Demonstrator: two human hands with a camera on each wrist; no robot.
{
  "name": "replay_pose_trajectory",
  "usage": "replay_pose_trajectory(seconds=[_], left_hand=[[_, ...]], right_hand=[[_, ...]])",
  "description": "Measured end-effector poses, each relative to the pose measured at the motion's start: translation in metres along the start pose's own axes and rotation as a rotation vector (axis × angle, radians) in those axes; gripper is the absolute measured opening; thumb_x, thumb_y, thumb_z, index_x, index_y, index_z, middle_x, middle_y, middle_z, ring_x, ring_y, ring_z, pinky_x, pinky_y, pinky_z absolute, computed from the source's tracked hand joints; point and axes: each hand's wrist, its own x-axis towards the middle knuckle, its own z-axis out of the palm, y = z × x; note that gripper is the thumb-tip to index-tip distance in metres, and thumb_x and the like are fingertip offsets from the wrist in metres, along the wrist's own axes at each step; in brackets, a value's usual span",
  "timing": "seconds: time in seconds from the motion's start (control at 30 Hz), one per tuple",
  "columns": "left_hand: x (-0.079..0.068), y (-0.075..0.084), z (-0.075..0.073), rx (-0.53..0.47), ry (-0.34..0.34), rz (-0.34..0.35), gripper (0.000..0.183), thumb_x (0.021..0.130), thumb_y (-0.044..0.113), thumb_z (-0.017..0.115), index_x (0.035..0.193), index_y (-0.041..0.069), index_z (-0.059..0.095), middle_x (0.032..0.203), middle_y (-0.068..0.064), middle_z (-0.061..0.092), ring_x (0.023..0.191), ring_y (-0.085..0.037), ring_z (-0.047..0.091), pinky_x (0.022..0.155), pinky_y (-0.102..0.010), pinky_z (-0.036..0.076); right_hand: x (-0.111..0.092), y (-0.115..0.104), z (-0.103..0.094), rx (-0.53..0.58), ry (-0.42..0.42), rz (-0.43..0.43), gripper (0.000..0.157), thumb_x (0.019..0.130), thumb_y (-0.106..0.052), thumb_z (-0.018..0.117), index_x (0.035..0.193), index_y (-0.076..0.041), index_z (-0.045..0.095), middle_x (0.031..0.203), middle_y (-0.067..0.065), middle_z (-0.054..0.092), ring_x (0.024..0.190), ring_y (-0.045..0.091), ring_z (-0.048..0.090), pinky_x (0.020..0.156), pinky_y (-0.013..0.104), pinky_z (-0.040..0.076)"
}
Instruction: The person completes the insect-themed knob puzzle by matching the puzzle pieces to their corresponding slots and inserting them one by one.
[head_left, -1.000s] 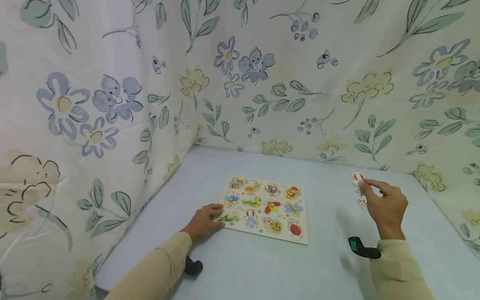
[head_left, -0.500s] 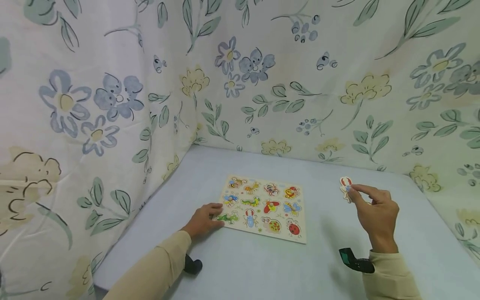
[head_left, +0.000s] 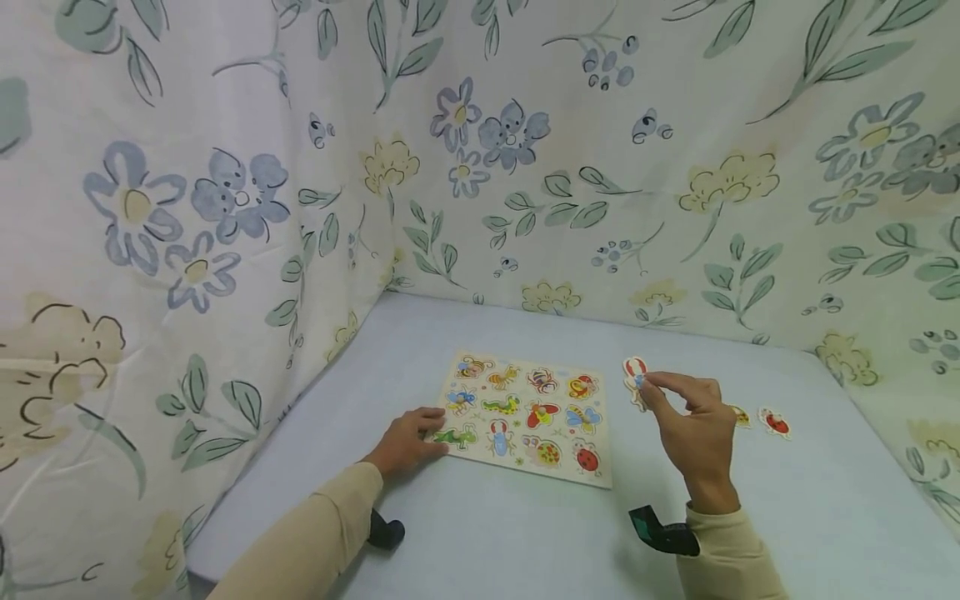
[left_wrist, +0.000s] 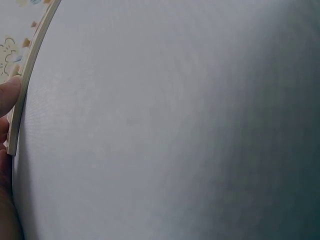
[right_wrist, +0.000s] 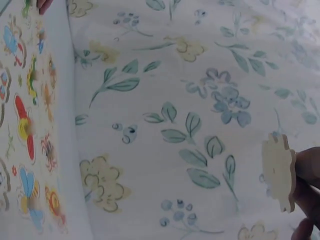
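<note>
A wooden puzzle board (head_left: 525, 417) with several colourful bugs lies flat on the table. My left hand (head_left: 408, 443) holds the board at its front left corner; in the left wrist view the thumb (left_wrist: 9, 96) lies on the board's edge. To the right of the board, my right hand (head_left: 693, 433) pinches a beetle puzzle piece (head_left: 634, 373) with red pincers between thumb and forefinger, above the table. The right wrist view shows the plain wooden side of this beetle piece (right_wrist: 277, 172). A beetle picture (head_left: 500, 437) is in the board's front row.
A loose ladybug piece (head_left: 774, 422) lies on the white table (head_left: 480, 533) to the right. Beside it a yellowish piece (head_left: 741, 416) is partly hidden behind my right hand. Flowered cloth (head_left: 562, 192) hangs along the table's back and left sides.
My right hand has moved left toward the board with the beetle piece, and the loose ladybug and yellowish pieces behind it have come into view. The left hand stays at the board's corner.
</note>
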Motion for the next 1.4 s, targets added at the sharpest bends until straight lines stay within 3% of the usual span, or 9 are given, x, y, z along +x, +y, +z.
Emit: replay_pose_trajectory(seconds=[0.23,0.43,0.63,0.83,1.0,1.17,1.4], left_hand=[[0.002,-0.002,0.0,-0.012,0.01,0.021,0.055,0.081,0.024,0.079,0.129,0.005,0.061,0.14,-0.003,0.05,0.134,-0.032,0.036,0.108,-0.05,0.028],[0.002,0.0,0.001,-0.021,0.002,0.015,0.056,0.08,0.024,0.08,0.129,0.004,0.061,0.14,-0.004,0.05,0.134,-0.034,0.035,0.108,-0.051,0.028],[0.002,0.0,0.002,-0.014,0.0,0.007,0.057,0.081,0.025,0.08,0.13,0.005,0.06,0.14,-0.002,0.05,0.135,-0.032,0.035,0.108,-0.049,0.029],[0.002,-0.001,0.001,-0.035,-0.006,0.012,0.058,0.081,0.024,0.08,0.131,0.003,0.059,0.141,-0.003,0.049,0.135,-0.033,0.034,0.109,-0.05,0.027],[0.002,0.0,0.0,-0.041,-0.005,0.002,0.058,0.081,0.025,0.08,0.131,0.004,0.059,0.14,-0.003,0.049,0.135,-0.033,0.035,0.109,-0.05,0.027],[0.0,-0.001,0.001,-0.021,-0.005,-0.001,0.058,0.081,0.025,0.08,0.131,0.004,0.06,0.14,-0.003,0.05,0.134,-0.033,0.036,0.108,-0.05,0.028],[-0.001,-0.001,-0.001,-0.025,-0.006,0.015,0.058,0.081,0.024,0.079,0.131,0.003,0.059,0.141,-0.004,0.049,0.134,-0.033,0.035,0.109,-0.05,0.028]], right_hand=[[-0.005,-0.013,0.02,0.068,0.015,-0.095,0.017,0.08,0.003,0.076,0.096,-0.002,0.076,0.095,0.008,0.072,0.086,0.014,0.045,0.068,0.029,0.027],[-0.014,-0.032,0.039,0.127,0.002,-0.085,0.017,0.078,0.008,0.075,0.094,0.001,0.075,0.092,0.012,0.071,0.085,0.017,0.044,0.068,0.032,0.028],[-0.022,-0.068,0.049,0.191,-0.029,-0.085,0.015,0.077,0.016,0.071,0.09,0.01,0.072,0.09,0.023,0.069,0.082,0.025,0.044,0.068,0.029,0.03],[-0.029,-0.08,0.065,0.264,-0.061,-0.13,0.015,0.076,0.017,0.071,0.088,0.008,0.072,0.087,0.02,0.069,0.081,0.028,0.043,0.069,0.028,0.03],[-0.036,-0.072,0.089,0.315,-0.088,-0.162,0.016,0.074,0.018,0.073,0.087,0.008,0.072,0.088,0.02,0.069,0.081,0.032,0.048,0.072,0.031,0.03],[-0.048,-0.044,0.122,0.356,-0.094,-0.171,0.016,0.074,0.011,0.077,0.087,0.001,0.075,0.089,0.013,0.071,0.084,0.032,0.051,0.073,0.034,0.028],[-0.064,-0.017,0.153,0.215,-0.163,-0.062,0.009,0.078,-0.006,0.08,0.086,-0.009,0.078,0.089,-0.001,0.073,0.073,0.033,0.045,0.063,0.033,0.028]])
